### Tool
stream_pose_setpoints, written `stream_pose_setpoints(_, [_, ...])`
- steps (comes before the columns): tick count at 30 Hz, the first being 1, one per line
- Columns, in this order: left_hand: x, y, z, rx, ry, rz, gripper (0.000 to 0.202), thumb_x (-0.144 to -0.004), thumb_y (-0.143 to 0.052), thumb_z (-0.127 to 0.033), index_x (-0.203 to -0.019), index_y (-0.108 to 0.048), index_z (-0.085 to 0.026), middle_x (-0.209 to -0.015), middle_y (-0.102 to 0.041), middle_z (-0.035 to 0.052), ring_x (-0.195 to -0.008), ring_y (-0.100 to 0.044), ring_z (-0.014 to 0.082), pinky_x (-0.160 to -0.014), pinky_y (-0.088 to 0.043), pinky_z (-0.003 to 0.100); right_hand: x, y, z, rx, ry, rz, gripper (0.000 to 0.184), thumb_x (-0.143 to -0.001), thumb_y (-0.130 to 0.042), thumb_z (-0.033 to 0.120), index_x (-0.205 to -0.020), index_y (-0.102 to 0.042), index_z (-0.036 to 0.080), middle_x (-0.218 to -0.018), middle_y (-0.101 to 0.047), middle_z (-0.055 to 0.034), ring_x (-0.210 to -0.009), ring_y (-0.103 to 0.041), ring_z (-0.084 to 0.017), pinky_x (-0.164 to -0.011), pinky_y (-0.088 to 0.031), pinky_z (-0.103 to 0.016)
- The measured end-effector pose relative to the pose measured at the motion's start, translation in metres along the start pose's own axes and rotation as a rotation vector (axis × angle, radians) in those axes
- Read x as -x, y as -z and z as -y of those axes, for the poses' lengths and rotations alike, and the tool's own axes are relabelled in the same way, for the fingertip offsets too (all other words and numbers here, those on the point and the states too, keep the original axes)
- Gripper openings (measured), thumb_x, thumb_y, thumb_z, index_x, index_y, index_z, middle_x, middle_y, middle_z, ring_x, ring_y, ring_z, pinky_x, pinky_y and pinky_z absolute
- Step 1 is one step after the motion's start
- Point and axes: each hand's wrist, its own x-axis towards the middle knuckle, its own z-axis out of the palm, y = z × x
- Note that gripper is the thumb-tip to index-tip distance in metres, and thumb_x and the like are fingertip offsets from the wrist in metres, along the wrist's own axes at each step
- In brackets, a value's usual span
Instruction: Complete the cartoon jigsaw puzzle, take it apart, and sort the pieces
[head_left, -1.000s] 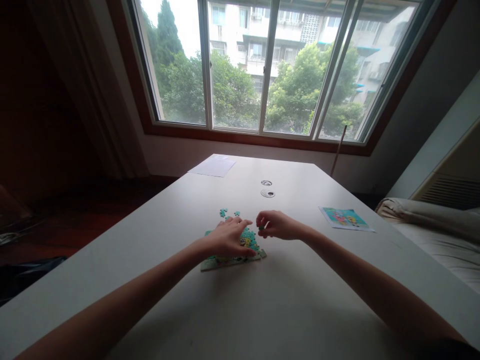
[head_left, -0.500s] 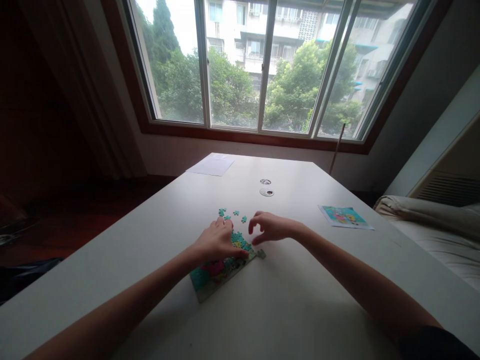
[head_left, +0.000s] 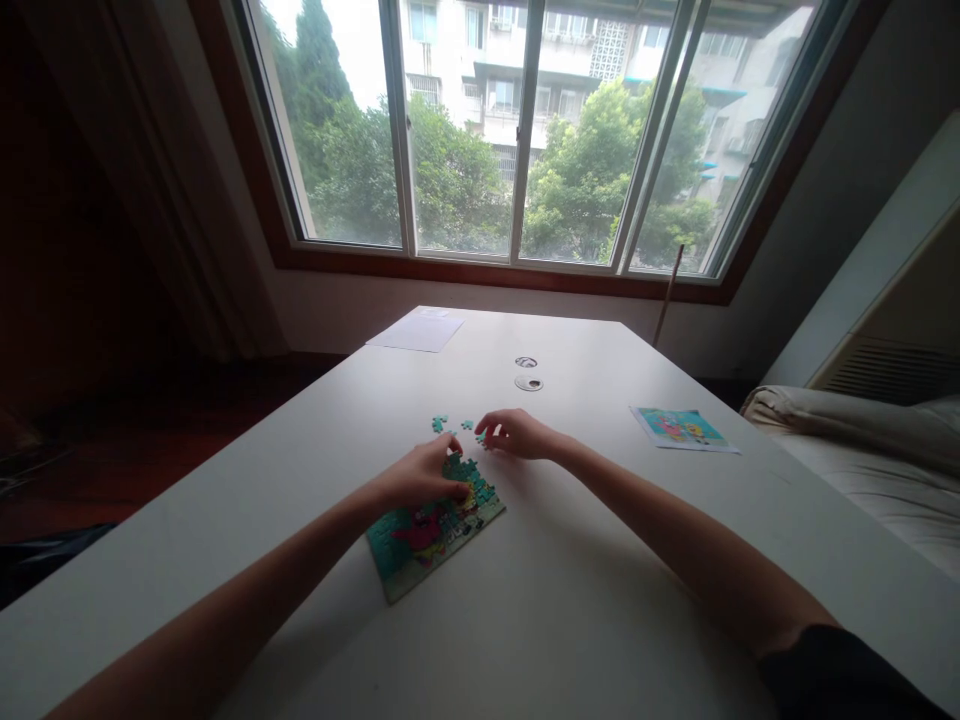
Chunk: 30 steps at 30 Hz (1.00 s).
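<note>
A jigsaw puzzle [head_left: 420,545], mostly assembled with a pink figure on a teal ground, lies tilted on the white table. My left hand [head_left: 420,475] rests over its upper left part, thumb and fingers apart, hiding some of it. Just beyond the far edge are a few loose teal puzzle pieces [head_left: 439,424]. My right hand [head_left: 517,435] is at the right of that group, fingers curved and apart. Its fingertips are at a loose piece [head_left: 481,437], partly hidden by them; whether they touch it I cannot make out.
A picture sheet [head_left: 684,429] with similar colours lies on the right of the table [head_left: 585,600]. White paper [head_left: 416,330] lies at the far left corner. Two round inserts [head_left: 529,383] are set in the tabletop near the middle. A cushioned seat [head_left: 847,450] stands at the right.
My right hand has moved away from the puzzle's right corner to the loose pieces. The piece beside that corner no longer shows apart. My left hand has shifted slightly left, uncovering more of the puzzle.
</note>
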Motion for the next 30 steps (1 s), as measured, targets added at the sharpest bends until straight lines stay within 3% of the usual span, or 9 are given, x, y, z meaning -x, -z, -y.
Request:
stream_pose_setpoints(5, [-0.005,-0.003,0.007,0.362,-0.022,0.066,0.035,-0.065,-0.06,-0.031,-0.092,-0.044,-0.015,-0.077,-0.061,0.0045,-0.071,-0.057,0.0201,-0.06,-0.042,0.028,0.009,-0.013,0.007,-0.182,0.029,0.017,0.03,-0.078,-0.051,0.039,-0.086,-0.065,0.014,-0.073,-0.064,-0.0036,-0.063,-0.054,-0.01,-0.057,-0.039,-0.02])
stream_pose_setpoints(9, [-0.005,-0.007,0.009,0.565,-0.001,0.072,0.037,-0.063,-0.063,-0.029,-0.089,-0.041,-0.015,-0.071,-0.062,0.0033,-0.063,-0.058,0.0177,-0.054,-0.04,0.025,0.01,-0.018,0.01,-0.255,0.081,-0.01,0.031,-0.07,-0.059,0.042,-0.078,-0.066,0.013,-0.069,-0.063,-0.0028,-0.062,-0.053,-0.01,-0.057,-0.039,-0.02])
stream_pose_setpoints(13, [-0.005,-0.005,0.008,0.608,0.002,0.118,0.035,-0.064,-0.064,-0.03,-0.091,-0.048,-0.013,-0.072,-0.064,0.0046,-0.064,-0.059,0.0184,-0.056,-0.042,0.026,0.009,-0.024,0.008,-0.458,-0.013,0.014,0.035,-0.068,-0.06,0.045,-0.077,-0.064,0.011,-0.062,-0.058,-0.0015,-0.054,-0.049,-0.008,-0.05,-0.037,-0.02])
stream_pose_setpoints(16, [-0.007,-0.005,0.01,0.594,-0.026,0.085,0.034,-0.063,-0.065,-0.029,-0.09,-0.052,-0.012,-0.068,-0.063,0.0034,-0.062,-0.059,0.0176,-0.055,-0.042,0.025,0.01,-0.031,0.005,-0.651,-0.116,0.013,0.038,-0.067,-0.061,0.047,-0.079,-0.062,0.011,-0.06,-0.056,-0.0007,-0.049,-0.045,-0.007,-0.046,-0.035,-0.019])
stream_pose_setpoints(21, [-0.008,-0.004,0.014,0.702,0.007,0.117,0.039,-0.064,-0.065,-0.03,-0.096,-0.051,-0.012,-0.07,-0.062,0.0025,-0.064,-0.059,0.0163,-0.059,-0.043,0.027,0.01,-0.042,0.005,-0.821,-0.06,-0.085,0.032,-0.066,-0.065,0.041,-0.078,-0.062,0.012,-0.066,-0.058,-0.0016,-0.057,-0.049,-0.008,-0.052,-0.038,-0.019])
stream_pose_setpoints(24, [-0.008,-0.003,0.015,0.665,-0.005,0.092,0.04,-0.063,-0.065,-0.028,-0.096,-0.049,-0.012,-0.064,-0.059,-0.0009,-0.058,-0.056,0.0132,-0.056,-0.042,0.025,0.008,-0.042,0.003,-0.988,-0.202,-0.109,0.029,-0.07,-0.061,0.04,-0.082,-0.06,0.013,-0.069,-0.06,-0.0025,-0.057,-0.052,-0.007,-0.051,-0.039,-0.018])
stream_pose_setpoints(27, [-0.009,-0.003,0.016,0.577,-0.021,0.051,0.037,-0.062,-0.065,-0.027,-0.093,-0.05,-0.012,-0.053,-0.052,-0.0057,-0.05,-0.049,0.0098,-0.048,-0.036,0.021,0.005,-0.038,-0.005,-0.9,-0.336,-0.164,0.027,-0.074,-0.058,0.037,-0.085,-0.061,0.012,-0.068,-0.061,-0.0047,-0.055,-0.052,-0.008,-0.048,-0.038,-0.018])
stream_pose_setpoints(30, [-0.011,-0.003,0.017,0.501,-0.039,0.019,0.035,-0.063,-0.062,-0.028,-0.094,-0.055,-0.012,-0.052,-0.05,-0.0057,-0.05,-0.048,0.01,-0.047,-0.035,0.021,0.006,-0.032,-0.015,-0.462,-0.263,-0.254,0.025,-0.074,-0.057,0.035,-0.082,-0.064,0.013,-0.067,-0.062,-0.0045,-0.057,-0.053,-0.01,-0.053,-0.038,-0.02])
